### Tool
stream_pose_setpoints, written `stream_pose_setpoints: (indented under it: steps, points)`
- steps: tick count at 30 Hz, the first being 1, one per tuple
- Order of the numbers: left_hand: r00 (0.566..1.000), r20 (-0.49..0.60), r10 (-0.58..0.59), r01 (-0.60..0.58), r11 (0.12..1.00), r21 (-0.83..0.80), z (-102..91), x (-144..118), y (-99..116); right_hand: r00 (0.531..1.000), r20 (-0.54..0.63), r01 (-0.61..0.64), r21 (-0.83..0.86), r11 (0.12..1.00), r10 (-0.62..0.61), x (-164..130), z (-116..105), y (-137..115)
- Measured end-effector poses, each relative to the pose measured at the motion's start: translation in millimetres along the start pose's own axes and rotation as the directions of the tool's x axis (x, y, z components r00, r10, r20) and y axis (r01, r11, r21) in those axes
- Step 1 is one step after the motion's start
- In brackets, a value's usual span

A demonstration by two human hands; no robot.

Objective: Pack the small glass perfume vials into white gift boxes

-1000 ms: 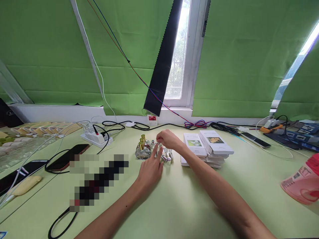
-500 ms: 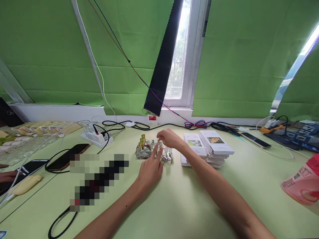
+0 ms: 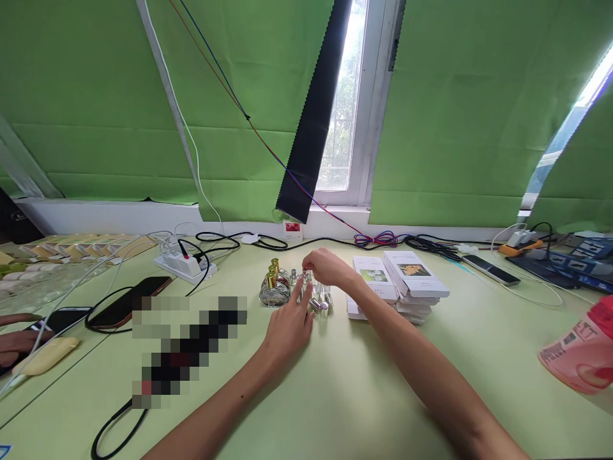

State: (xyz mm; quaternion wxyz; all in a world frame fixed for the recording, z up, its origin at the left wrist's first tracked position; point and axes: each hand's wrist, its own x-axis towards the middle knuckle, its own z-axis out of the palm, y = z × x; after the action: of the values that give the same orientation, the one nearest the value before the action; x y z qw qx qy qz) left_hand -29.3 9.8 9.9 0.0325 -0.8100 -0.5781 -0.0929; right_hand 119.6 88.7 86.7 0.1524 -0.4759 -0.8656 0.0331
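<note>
Green blinds (image 3: 479, 115) hang across the background, above a pale green table (image 3: 364, 396). Between them, a narrow window (image 3: 338, 140) lets in daylight. Two stacks of flat white boxes (image 3: 414, 271) with printed flower pictures sit beside the right forearm, and a pink package (image 3: 575, 348) rests near the table's right edge. At the far left, another person's hand (image 3: 16, 342) is over a dark phone. The left hand (image 3: 286, 322) reaches in low, its grip loose, with two fingers extended over the glassware. The right hand (image 3: 329, 266) curls over from behind; I cannot tell whether its grip holds anything. Gold-capped bottles (image 3: 274, 295) stand just left of the left fingertips. Small clear bottles (image 3: 328, 298) cluster under and around both hands, partly hidden.
</note>
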Motion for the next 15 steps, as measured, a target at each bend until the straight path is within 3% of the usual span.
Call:
stream_pose_setpoints:
  steps: [15]
  points:
    - [0.999, -0.030, 0.021, -0.021, 1.000, -0.010, 1.1, -0.8, -1.1, 1.000, -0.010, -0.003, 0.165, 0.986, 0.005, 5.6, 11.0, 6.2]
